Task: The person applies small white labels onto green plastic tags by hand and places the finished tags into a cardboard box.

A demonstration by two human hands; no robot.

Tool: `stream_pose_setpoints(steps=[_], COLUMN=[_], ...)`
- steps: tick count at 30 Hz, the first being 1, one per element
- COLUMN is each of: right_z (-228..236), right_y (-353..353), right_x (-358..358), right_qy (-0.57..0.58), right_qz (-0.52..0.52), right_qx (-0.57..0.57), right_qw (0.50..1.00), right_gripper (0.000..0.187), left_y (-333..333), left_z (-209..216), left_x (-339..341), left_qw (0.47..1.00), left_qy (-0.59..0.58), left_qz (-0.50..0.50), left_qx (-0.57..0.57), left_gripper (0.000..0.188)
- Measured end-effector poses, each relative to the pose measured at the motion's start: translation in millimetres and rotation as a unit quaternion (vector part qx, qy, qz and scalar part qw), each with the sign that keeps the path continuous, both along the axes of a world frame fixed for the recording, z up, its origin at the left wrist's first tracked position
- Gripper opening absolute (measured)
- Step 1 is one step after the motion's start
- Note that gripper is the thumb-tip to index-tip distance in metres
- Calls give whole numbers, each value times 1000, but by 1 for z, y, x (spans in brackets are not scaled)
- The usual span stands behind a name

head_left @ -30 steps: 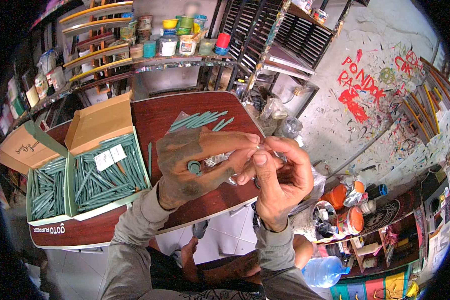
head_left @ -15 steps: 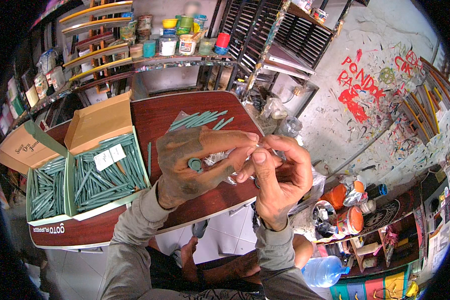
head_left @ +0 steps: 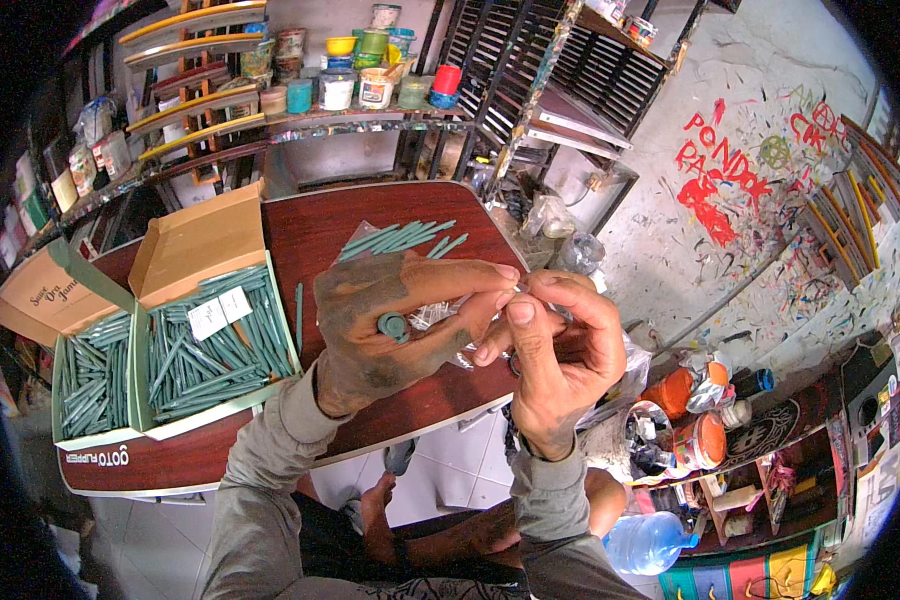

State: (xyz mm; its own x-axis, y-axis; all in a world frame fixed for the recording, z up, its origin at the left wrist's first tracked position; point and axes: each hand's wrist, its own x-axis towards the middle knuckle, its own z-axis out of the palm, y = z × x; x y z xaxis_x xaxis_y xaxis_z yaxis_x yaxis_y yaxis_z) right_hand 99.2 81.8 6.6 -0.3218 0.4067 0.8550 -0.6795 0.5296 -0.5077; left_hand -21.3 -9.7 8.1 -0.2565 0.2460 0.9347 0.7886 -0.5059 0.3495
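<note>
My left hand (head_left: 375, 320), smudged dark on its back, is closed around a green pen-like tube (head_left: 392, 326); only the tube's round end shows, between thumb and forefinger. Its fingertips meet those of my right hand (head_left: 560, 345) above the table. My right thumb and forefinger pinch something thin and pale, too small to make out. Under the hands lie small clear pieces (head_left: 432, 316), partly hidden. Beyond them several green pens (head_left: 400, 238) rest on a clear plastic bag.
Two open cardboard boxes, the left box (head_left: 95, 437) and the right box (head_left: 220, 402), hold many green pens on the dark red table (head_left: 320, 215). One loose pen (head_left: 299, 317) lies beside them. Paint pots (head_left: 336, 90) line a shelf behind. A water bottle (head_left: 645, 543) stands lower right.
Almost nothing differs. Both hands keep their pinch, with only a very slight shift of the fingers.
</note>
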Motion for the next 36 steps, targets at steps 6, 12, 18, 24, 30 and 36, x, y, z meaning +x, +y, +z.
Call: stream_pose_setpoints(steps=[6, 12, 18, 24, 30, 36], right_z=[-1, -1, -2, -3, 0, -1], right_y=[1, -4, 0, 2, 0, 1], right_x=[0, 1, 1, 1, 0, -1], right_qy=[-1, -6, -8, -17, -7, -2], right_qz=[-14, 2, -17, -39, -16, -14], right_qx=[5, -51, -22, 6, -3, -2], right_qw=[1000, 999, 1000, 999, 1000, 1000], right_gripper=[19, 22, 24, 23, 22, 24], left_y=[1, 0, 2, 3, 1, 1], left_z=[0, -1, 1, 0, 2, 1], left_x=[1, -2, -3, -3, -2, 0], left_qw=[1000, 999, 999, 1000, 999, 1000], left_qy=[-1, 22, 40, 19, 22, 9], left_qz=[1, 26, 23, 19, 29, 23], left_qx=[9, -1, 17, 12, 14, 12], left_gripper=[22, 21, 21, 22, 22, 22])
